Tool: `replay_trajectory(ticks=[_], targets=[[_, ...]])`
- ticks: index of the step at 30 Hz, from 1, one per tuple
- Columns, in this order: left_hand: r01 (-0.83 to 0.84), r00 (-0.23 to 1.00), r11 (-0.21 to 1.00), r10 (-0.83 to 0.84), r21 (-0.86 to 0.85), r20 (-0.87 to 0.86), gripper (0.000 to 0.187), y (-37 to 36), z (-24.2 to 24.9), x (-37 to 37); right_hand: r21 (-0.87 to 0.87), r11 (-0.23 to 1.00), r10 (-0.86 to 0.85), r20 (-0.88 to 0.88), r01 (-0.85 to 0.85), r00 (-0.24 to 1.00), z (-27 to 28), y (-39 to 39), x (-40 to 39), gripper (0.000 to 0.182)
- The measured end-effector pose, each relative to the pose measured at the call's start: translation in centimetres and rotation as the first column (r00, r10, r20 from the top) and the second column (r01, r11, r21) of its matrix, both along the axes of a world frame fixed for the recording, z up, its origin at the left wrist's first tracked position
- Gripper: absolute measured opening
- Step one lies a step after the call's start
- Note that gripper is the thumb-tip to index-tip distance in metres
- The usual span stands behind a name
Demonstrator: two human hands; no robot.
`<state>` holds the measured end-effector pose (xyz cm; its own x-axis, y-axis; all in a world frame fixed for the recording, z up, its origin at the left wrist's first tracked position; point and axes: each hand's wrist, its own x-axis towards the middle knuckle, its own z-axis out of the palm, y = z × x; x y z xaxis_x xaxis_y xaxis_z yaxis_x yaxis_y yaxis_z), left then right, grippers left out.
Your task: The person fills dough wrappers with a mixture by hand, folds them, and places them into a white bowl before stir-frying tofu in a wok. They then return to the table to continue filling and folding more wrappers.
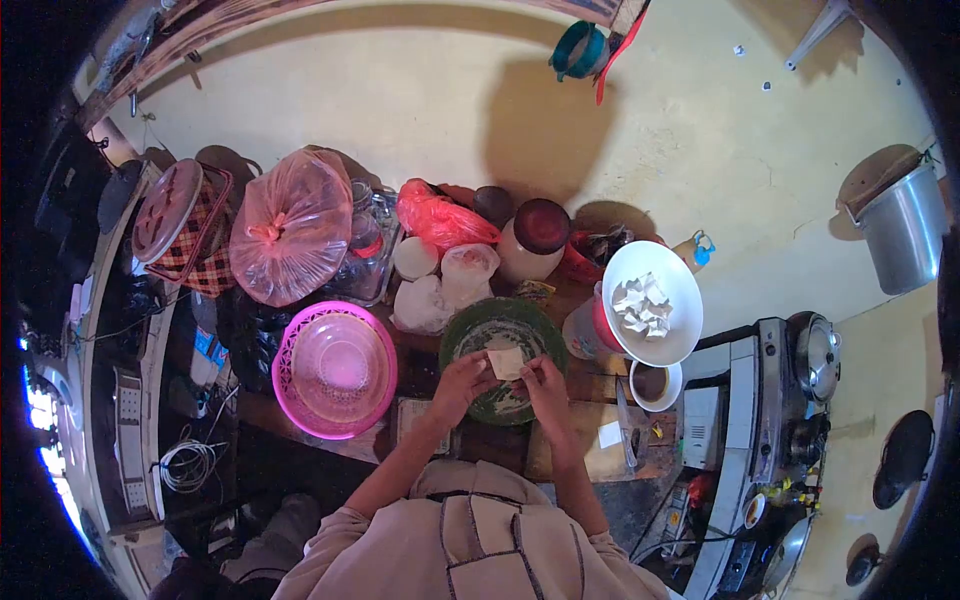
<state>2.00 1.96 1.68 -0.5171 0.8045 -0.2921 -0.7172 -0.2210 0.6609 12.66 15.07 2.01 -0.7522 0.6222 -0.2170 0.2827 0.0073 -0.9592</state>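
My left hand and my right hand pinch a thin, pale square sheet between them, one at each side. Its exact kind I cannot make out. Both hands are above a dark green basin whose inside is smeared with white. To the right, a white bowl holds several white folded pieces. Below that bowl is a white cup of dark liquid. A knife and a small white square lie on a wooden board near my right forearm.
A pink basket stands left of the basin. Behind are white plastic bags, a red plastic bag, a jar with a dark red lid and a large tied pink bag. A stove is at the right.
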Motion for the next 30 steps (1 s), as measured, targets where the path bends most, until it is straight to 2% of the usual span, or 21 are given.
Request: replay_trajectory(ticks=[3, 6, 7, 9, 13, 16, 19, 21, 24, 30], targets=[[-0.036, 0.985, 0.997, 0.025, -0.062, -0.17, 0.034, 0.4, -0.6, 0.9, 0.059, 0.998, -0.01, -0.055, 0.013, 0.998, -1.0, -0.2, 0.0, 0.008], [-0.051, 0.921, 0.993, 0.007, -0.102, -0.389, 0.035, 0.4, 0.0, 1.2, -0.242, 0.97, -0.058, -0.085, 0.036, 0.995, 1.3, -0.6, 0.1, 0.008], [-0.057, 0.884, 0.992, -0.004, -0.115, -0.468, 0.035, 0.3, 0.6, 1.3, -0.199, 0.98, -0.047, -0.095, 0.027, 0.994, 1.2, -0.6, 0.1, 0.009], [-0.065, 0.915, 0.995, 0.031, -0.071, -0.403, 0.036, 0.6, 0.0, 1.5, -0.111, 0.994, -0.022, -0.115, 0.009, 0.993, 1.1, -0.4, 0.0, 0.01], [0.01, 0.952, 1.0, -0.005, 0.015, -0.305, 0.038, 0.4, -0.4, 1.6, -0.135, 0.988, 0.054, -0.111, -0.069, 0.992, 2.5, -0.1, 0.2, 0.009], [0.012, 0.929, 0.997, 0.018, 0.08, -0.368, 0.04, 0.4, 0.6, 1.6, -0.115, 0.991, 0.053, -0.163, -0.072, 0.985, 3.1, -0.2, 0.1, 0.008], [-0.016, 0.95, 0.997, 0.039, 0.079, -0.31, 0.038, 0.6, 0.5, 1.8, -0.116, 0.989, 0.062, -0.206, -0.087, 0.977, 3.6, -0.5, 0.1, 0.007], [-0.017, 0.94, 0.999, 0.031, 0.046, -0.339, 0.037, 0.6, 0.7, 1.7, -0.084, 0.989, 0.099, -0.24, -0.122, 0.966, 3.5, -0.4, 0.1, 0.006], [-0.034, 0.951, 0.997, 0.055, 0.074, -0.304, 0.035, 0.8, 0.1, 1.8, -0.168, 0.98, 0.048, -0.332, -0.109, 0.942, 3.3, -0.7, -0.1, 0.004], [-0.103, 0.961, 0.987, 0.13, 0.121, -0.246, 0.03, 0.9, 0.1, 2.3, -0.039, 0.993, 0.099, -0.26, -0.112, 0.961, 2.5, -0.3, -0.2, 0.006]])
